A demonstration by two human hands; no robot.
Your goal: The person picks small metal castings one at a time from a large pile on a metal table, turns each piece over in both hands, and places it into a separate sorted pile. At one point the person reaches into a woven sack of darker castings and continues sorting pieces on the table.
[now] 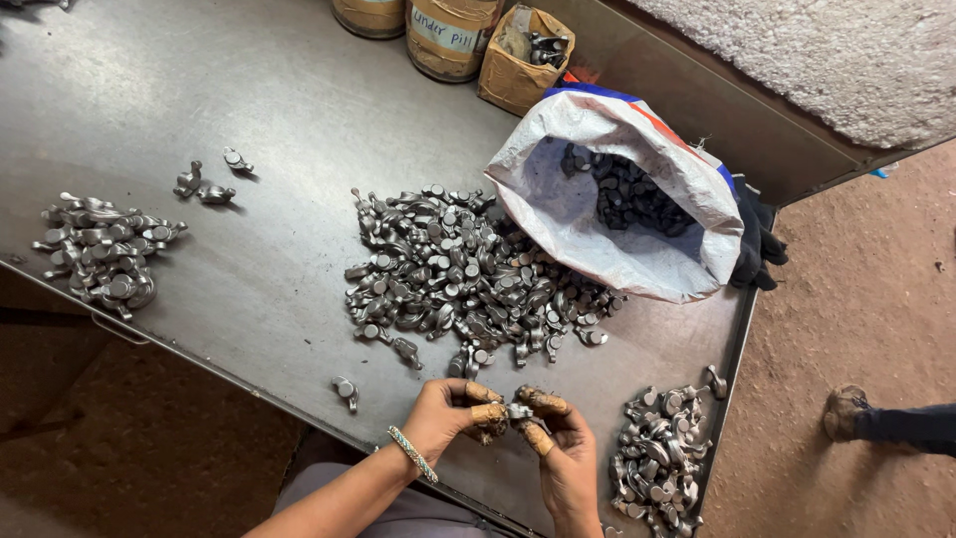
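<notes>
My left hand and my right hand meet near the front edge of a grey metal table. Both pinch one small grey metal part between fingertips wrapped in brown tape. A beaded bracelet sits on my left wrist. Just beyond my hands lies a large heap of the same metal parts. It spills from an open white woven sack lying on its side with dark parts inside.
A smaller pile of parts lies to the right of my hands, another pile at far left, a few loose ones between. Two jars and a small cardboard box stand at the back. Another person's foot rests on the dirt floor.
</notes>
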